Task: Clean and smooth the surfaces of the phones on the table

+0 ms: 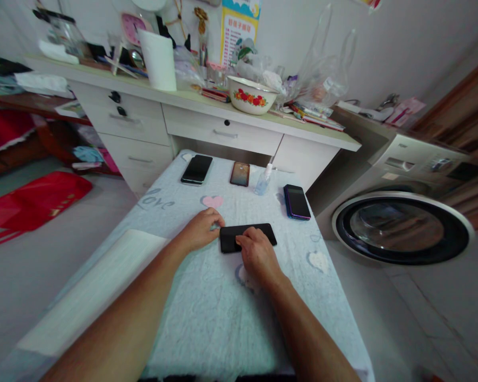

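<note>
A black smartphone (230, 240) lies flat, screen up, in the middle of the cloth-covered table. My left hand (201, 229) is at the phone's left end, thumb and forefinger closed at its edge. Pressed on the phone's screen are the bunched fingertips of my right hand (258, 252); whatever they may pinch is hidden. Beyond the phone stands a clear spray bottle (263, 180) with a white top. A brown-backed phone or case (239, 174) lies left of the bottle.
Another dark phone (197, 169) lies at the far left, and a phone stack (297, 201) at the right edge. White paper sheets (99, 289) lie under my left forearm. Behind the table (207, 318) is a cluttered desk (219, 124); a washing machine (402, 154) stands right.
</note>
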A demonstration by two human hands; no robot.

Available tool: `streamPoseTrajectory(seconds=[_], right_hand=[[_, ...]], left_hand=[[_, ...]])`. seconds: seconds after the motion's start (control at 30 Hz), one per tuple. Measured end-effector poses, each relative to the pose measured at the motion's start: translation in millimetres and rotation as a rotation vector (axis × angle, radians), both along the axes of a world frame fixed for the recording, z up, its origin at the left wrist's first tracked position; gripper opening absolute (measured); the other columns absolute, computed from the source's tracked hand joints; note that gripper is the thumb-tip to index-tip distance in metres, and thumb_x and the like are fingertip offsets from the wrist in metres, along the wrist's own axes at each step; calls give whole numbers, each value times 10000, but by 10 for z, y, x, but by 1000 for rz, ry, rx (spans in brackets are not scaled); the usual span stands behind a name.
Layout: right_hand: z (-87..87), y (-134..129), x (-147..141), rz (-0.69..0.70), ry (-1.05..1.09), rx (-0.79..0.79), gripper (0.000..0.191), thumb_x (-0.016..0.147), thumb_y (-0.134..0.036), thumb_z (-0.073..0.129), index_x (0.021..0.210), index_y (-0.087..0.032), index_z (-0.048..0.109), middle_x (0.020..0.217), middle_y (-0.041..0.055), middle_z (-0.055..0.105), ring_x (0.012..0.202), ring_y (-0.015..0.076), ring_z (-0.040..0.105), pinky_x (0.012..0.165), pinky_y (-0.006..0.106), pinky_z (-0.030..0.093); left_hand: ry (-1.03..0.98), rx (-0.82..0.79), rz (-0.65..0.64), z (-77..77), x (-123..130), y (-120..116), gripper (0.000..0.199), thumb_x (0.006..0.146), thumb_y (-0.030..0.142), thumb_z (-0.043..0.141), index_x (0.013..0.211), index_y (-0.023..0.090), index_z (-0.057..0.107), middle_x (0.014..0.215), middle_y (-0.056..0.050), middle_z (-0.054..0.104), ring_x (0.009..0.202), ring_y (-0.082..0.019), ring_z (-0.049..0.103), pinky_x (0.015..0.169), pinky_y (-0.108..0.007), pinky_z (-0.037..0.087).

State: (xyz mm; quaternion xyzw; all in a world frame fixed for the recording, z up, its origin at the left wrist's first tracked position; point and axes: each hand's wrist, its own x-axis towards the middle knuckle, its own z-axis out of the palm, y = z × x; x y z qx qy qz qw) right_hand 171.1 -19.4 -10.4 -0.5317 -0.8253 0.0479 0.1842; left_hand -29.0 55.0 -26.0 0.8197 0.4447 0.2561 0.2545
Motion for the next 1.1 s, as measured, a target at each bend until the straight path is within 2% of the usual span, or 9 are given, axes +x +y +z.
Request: streamPoseTrajectory(seconds=[0.2,0.5,0.77,0.97,1.1], right_hand=[[21,-3,-28,-41,-6,12,227,889,-103,488,888,-185,699,859,61,585,819,188,494,756,293,381],[-11,-30,-105,117,39,-16,255,881,-90,464,927,-195,692,909,53,589,824,177,487,765,285,378],[64,-93,-110,214,68,-77,285,841,-71,483,996,-201,685,945,40,599,850,167,496,788,276,383],[54,-91,-85,184,76,-67,294,782,-36,524,962,-195,694,920,42,595,846,163,497,783,271,383],[43,-69,-44,135,77,-61,258,807,-53,518,925,-188,704,881,43,583,824,159,496,763,268,391]], left_hand=[[12,-5,6,21,12,-5,190,707,80,527,816,160,661,894,-46,587,907,-181,562,825,-303,473],[6,-2,11,11,11,-1,192,698,75,538,813,168,660,896,-37,587,906,-170,567,827,-288,476],[14,0,9,7,6,-2,197,689,70,533,810,161,659,896,-44,587,901,-174,566,825,-292,476],[14,-2,8,28,14,-9,189,699,78,531,811,163,656,900,-45,585,918,-177,564,833,-295,476],[27,-3,7,24,10,-7,201,699,72,524,820,162,657,897,-43,582,915,-174,563,831,-292,474]])
